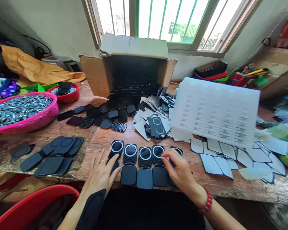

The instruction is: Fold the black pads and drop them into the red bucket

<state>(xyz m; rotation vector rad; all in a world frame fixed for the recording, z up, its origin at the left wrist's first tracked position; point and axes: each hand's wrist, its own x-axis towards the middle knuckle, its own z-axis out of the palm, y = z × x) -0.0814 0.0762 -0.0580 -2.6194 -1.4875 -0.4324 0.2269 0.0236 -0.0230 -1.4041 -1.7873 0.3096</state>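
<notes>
A row of several black hinged pieces [145,155] lies open along the table's front edge, each with a white ring on its ribbed upper half and a plain dark lower half. My left hand [100,169], a gold ring on one finger, rests spread over the leftmost piece. My right hand [180,169], with a red bead bracelet [208,200], is over the right end of the row. Its thumb and forefinger are pinched together beside the ring of the fourth piece; anything between them is too small to make out. A dark flat piece [92,204] lies against my left forearm.
Behind the row are an open cardboard box [93,75], loose dark pieces and a heap of cards [157,126]. A white sheet [218,108] stands at right above white-faced cut-outs [216,164]. At left are a pink basket [43,113], dark pads [51,164] and a red tub [38,204].
</notes>
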